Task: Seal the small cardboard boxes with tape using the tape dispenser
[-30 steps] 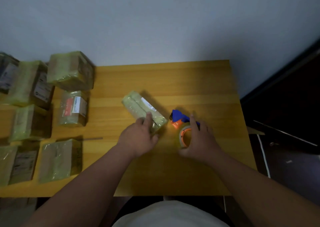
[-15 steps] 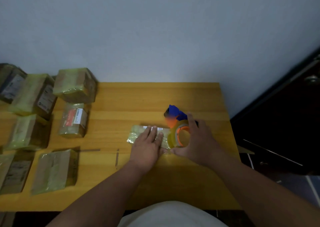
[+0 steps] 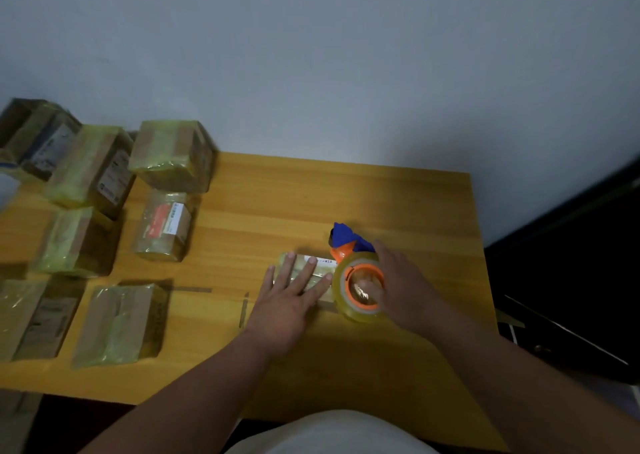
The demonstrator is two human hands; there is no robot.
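Pressing flat on a small box (image 3: 304, 273), the left hand (image 3: 287, 301) lies palm down with its fingers straight and spread across the box's top. The box is low and long, wrapped in clear tape with a white label along its far edge, and sits on the wooden table (image 3: 311, 197) toward the right of centre. Right hand (image 3: 405, 287) grips the tape dispenser (image 3: 356, 273): fingers curl over the roll from the right side, and one fingertip shows through the hollow of the orange hub. The roll of clear yellowish tape stands on edge, touching the right end of the box; the dispenser's blue head sticks out beyond it, on the far side. To the left lie seven other boxes, all wrapped in yellowish tape. A labelled box (image 3: 162, 225) with a red and white sticker stands nearest the middle, a bigger box (image 3: 173, 156) behind it near the wall (image 3: 311, 55). Another flat box (image 3: 117, 325) lies near the front edge. Two short dark marks show on the table just left of the left hand. A dark doorway (image 3: 571, 280) fills the right side.
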